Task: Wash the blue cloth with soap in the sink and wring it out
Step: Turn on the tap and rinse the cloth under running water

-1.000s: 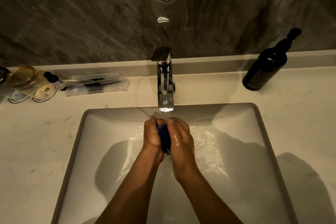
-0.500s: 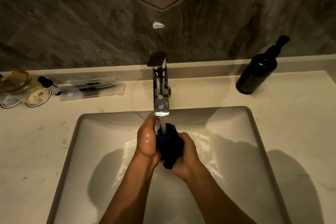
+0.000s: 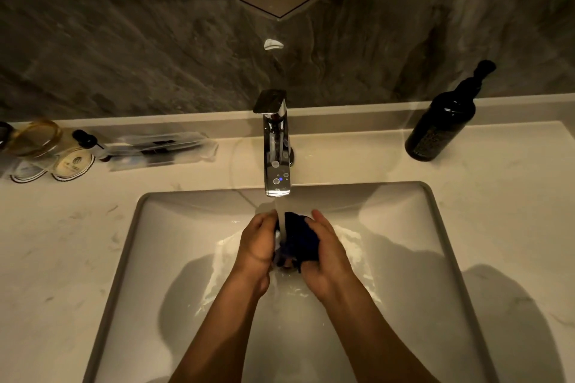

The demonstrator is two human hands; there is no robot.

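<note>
Since half-second ago: hands parted slightly, blue cloth more exposed. Cloth bunched between left hand and right hand, both grasping it, under faucet stream at sink twelve o'clock, likely for rinsing. Soap bottle at two o'clock.

Dark pump bottle back right on the counter; clear packets, small jars back left.

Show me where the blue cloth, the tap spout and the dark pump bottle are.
blue cloth (image 3: 301,236), head view, bunched middle between the hands.
tap spout (image 3: 277,177), head view, chrome front near the outlet.
dark pump bottle (image 3: 438,130), head view, its body.
</note>
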